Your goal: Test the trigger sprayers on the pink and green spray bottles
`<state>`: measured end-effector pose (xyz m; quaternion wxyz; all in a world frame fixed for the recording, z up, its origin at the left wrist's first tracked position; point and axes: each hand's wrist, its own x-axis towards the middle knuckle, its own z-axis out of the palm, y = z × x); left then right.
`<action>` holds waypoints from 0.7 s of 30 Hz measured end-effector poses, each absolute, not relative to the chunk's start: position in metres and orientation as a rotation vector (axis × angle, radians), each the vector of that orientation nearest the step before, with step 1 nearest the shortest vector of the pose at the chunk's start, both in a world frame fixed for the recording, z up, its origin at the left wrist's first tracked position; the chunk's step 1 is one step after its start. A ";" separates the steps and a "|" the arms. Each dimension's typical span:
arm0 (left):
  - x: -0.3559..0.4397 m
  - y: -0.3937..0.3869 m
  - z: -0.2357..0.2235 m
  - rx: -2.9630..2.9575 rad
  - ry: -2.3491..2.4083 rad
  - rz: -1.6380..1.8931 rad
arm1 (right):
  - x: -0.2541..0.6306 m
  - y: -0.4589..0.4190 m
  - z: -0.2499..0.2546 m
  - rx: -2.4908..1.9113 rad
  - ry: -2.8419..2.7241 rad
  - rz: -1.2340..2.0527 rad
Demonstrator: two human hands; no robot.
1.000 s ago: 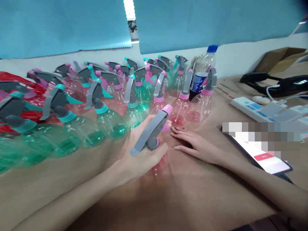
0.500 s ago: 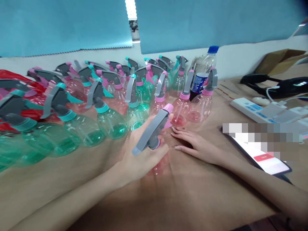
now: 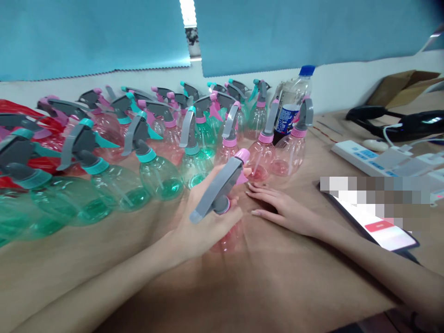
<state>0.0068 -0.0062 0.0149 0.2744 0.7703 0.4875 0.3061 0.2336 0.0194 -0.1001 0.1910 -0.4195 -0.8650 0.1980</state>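
My left hand (image 3: 203,222) is wrapped around the neck of a pink spray bottle (image 3: 227,238) near the middle of the table. Its grey and pink trigger head rises above my fingers, nozzle pointing away; my hand hides much of the bottle. To its right, my right hand (image 3: 279,210) lies on the tabletop with fingers stretched out and nothing in them. Just beyond my fingertips stand two pink spray bottles (image 3: 261,159). Left of my left hand is a row of green spray bottles (image 3: 161,178), each with some green showing at the bottom.
More spray bottles crowd the back by the wall, near red plastic (image 3: 48,164) at left. A blue-capped drink bottle (image 3: 289,115) stands behind. On the right are a phone (image 3: 378,226), a power strip (image 3: 360,155), a black headset-like object (image 3: 398,122) and a cardboard piece (image 3: 398,90).
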 end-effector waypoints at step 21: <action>0.002 -0.008 0.009 2.088 1.336 0.789 | 0.235 0.020 -0.101 -1.173 -2.435 0.543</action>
